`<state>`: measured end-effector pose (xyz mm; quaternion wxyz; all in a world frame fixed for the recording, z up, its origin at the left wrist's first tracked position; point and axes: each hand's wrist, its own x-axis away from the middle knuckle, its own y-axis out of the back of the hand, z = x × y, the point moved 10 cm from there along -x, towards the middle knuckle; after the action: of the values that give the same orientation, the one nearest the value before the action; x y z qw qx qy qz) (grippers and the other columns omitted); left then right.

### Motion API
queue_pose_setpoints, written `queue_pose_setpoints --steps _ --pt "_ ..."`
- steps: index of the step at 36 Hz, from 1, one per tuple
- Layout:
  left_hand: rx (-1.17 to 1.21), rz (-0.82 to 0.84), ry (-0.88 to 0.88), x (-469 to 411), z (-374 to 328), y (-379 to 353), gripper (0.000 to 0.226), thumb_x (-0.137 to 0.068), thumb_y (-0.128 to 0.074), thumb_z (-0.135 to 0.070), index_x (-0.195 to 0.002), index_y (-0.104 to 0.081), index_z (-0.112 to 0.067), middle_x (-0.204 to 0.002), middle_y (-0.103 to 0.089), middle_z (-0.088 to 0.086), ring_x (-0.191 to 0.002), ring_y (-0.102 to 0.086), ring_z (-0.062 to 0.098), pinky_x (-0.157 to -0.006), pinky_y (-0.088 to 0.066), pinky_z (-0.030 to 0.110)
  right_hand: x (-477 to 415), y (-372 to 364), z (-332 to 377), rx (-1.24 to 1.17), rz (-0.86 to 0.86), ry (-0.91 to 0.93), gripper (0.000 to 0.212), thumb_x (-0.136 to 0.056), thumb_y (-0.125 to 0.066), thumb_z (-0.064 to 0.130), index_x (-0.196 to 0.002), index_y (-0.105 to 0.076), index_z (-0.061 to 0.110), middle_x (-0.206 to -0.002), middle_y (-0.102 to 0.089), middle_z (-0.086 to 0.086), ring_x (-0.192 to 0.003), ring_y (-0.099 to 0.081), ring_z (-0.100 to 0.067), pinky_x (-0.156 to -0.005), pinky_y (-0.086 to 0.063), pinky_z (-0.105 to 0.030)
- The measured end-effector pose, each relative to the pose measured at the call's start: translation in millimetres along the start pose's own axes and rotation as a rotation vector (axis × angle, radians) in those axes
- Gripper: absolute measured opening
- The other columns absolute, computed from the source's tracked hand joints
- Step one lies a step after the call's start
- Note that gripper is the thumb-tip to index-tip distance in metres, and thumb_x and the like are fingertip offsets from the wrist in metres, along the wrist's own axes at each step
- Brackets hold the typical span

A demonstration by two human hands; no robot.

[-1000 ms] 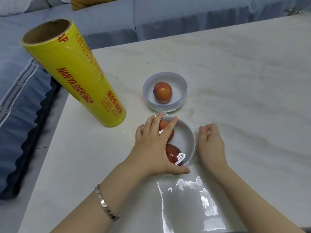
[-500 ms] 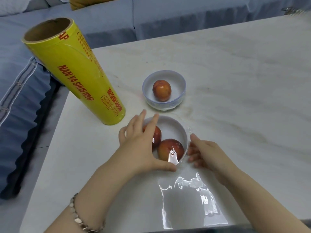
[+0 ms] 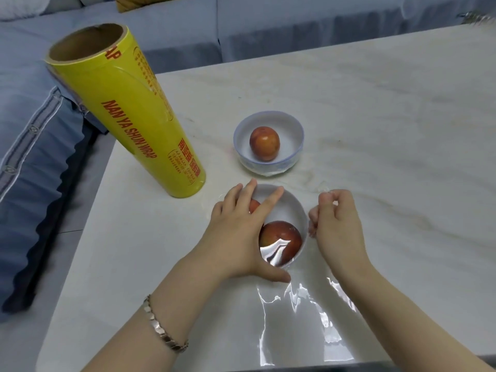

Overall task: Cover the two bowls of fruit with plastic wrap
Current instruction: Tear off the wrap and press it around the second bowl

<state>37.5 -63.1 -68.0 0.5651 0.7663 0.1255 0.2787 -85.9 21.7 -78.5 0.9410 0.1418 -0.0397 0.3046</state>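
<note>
The near white bowl point(image 3: 294, 210) holds two red fruits under a clear sheet of plastic wrap point(image 3: 303, 318), which trails toward me across the table. My left hand point(image 3: 239, 232) lies flat over the bowl's left side with fingers straight, pressing the film down. My right hand point(image 3: 335, 224) is just right of the bowl, its fingertips pinching the film's far edge. Behind it, the far bowl point(image 3: 268, 142) holds one red fruit, and film shows around its base.
A tall yellow roll of plastic wrap point(image 3: 128, 111) stands upright at the table's left, close to the edge. A blue sofa point(image 3: 40, 157) runs along the left and back. The pale marble table point(image 3: 389, 130) stretches to the right.
My right hand uncurled to touch the bowl's right side, then rose and closed its fingertips on the film's edge. My left hand stayed over the bowl, which shifted a little.
</note>
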Motion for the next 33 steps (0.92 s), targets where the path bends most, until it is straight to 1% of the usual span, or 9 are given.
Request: queue_pose_setpoints --steps 3,6,10,13,16,21,25,28,33 --pt "0.012 -0.009 0.002 1 1 0 0.131 -0.051 -0.073 -0.071 -0.142 0.018 -0.045 -0.156 0.02 -0.005 -0.144 0.014 0.021 -0.115 -0.007 0.039 1 -2 1 -0.033 -0.027 -0.009 0.016 -0.098 -0.03 0.029 -0.089 -0.04 0.02 -0.062 -0.049 0.002 -0.058 -0.048 -0.02 -0.065 -0.041 -0.036" --pt "0.014 -0.002 0.005 0 2 -1 0.131 -0.051 -0.072 -0.071 -0.143 0.017 -0.044 -0.156 0.02 -0.005 -0.144 0.015 0.02 -0.115 -0.009 0.04 1 -1 -2 -0.053 -0.017 -0.024 0.02 -0.097 -0.03 0.029 -0.079 -0.037 0.027 -0.057 -0.046 0.001 -0.051 -0.043 -0.018 -0.056 -0.036 -0.032" --pt "-0.008 0.014 0.008 0 3 -2 0.13 -0.053 -0.071 -0.072 -0.143 0.018 -0.042 -0.155 0.022 -0.006 -0.143 0.016 0.02 -0.115 -0.009 0.04 1 15 -11 -0.045 -0.017 -0.048 0.013 -0.098 -0.033 0.025 -0.09 -0.04 0.017 -0.056 -0.043 -0.003 -0.043 -0.037 -0.015 -0.042 -0.034 -0.022" --pt "-0.022 0.009 0.011 0 3 -1 0.129 -0.054 -0.069 -0.072 -0.143 0.019 -0.042 -0.155 0.021 -0.006 -0.143 0.015 0.019 -0.115 -0.009 0.039 -5 22 -19 0.031 -0.034 -0.009 0.015 -0.097 -0.035 0.022 -0.083 -0.04 0.023 -0.056 -0.045 -0.005 -0.044 -0.043 -0.015 -0.05 -0.039 -0.026" --pt "0.0 -0.015 0.02 2 2 -1 0.128 -0.055 -0.069 -0.072 -0.143 0.018 -0.042 -0.155 0.02 -0.005 -0.143 0.013 0.019 -0.115 -0.01 0.038 -15 17 -36 0.111 -0.051 -0.036 0.013 -0.097 -0.033 0.024 -0.087 -0.04 0.018 -0.065 -0.051 -0.01 -0.061 -0.049 -0.027 -0.063 -0.035 -0.031" --pt "0.082 -0.038 0.049 3 1 -3 0.128 -0.052 -0.07 -0.074 -0.143 0.015 -0.044 -0.156 0.019 -0.008 -0.144 0.014 0.017 -0.115 -0.008 0.039 -32 0 -48 0.235 0.025 -0.087 0.018 -0.095 -0.041 0.025 -0.086 -0.047 0.01 -0.073 -0.054 -0.005 -0.077 -0.05 -0.026 -0.066 -0.029 -0.028" --pt "0.462 -0.138 0.139 4 22 8 0.11 -0.062 -0.077 -0.056 -0.146 -0.007 -0.04 -0.157 -0.008 -0.011 -0.144 -0.006 0.01 -0.118 -0.013 0.037 -28 20 -40 0.165 0.029 -0.117 0.038 -0.095 -0.041 0.03 -0.066 -0.054 0.01 -0.06 -0.057 -0.006 -0.067 -0.055 -0.028 -0.07 -0.041 -0.034" --pt "0.786 -0.265 0.319 5 52 9 0.079 -0.081 -0.065 -0.045 -0.146 -0.024 -0.029 -0.152 -0.028 -0.004 -0.139 -0.026 0.014 -0.111 -0.022 0.028 -9 14 -44 -0.115 0.143 -0.279 0.043 -0.093 -0.046 0.038 -0.068 -0.061 0.006 -0.059 -0.059 -0.009 -0.061 -0.058 -0.027 -0.072 -0.05 -0.038" --pt "1.037 -0.218 0.491 4 65 -10 0.041 -0.09 -0.055 -0.042 -0.124 -0.054 -0.021 -0.126 -0.06 0.001 -0.112 -0.057 0.017 -0.097 -0.042 0.028 29 -23 -49 -0.221 0.404 -0.437 0.044 -0.077 -0.068 0.037 -0.082 -0.064 -0.007 -0.074 -0.059 -0.02 -0.067 -0.055 -0.026 -0.064 -0.051 -0.03"
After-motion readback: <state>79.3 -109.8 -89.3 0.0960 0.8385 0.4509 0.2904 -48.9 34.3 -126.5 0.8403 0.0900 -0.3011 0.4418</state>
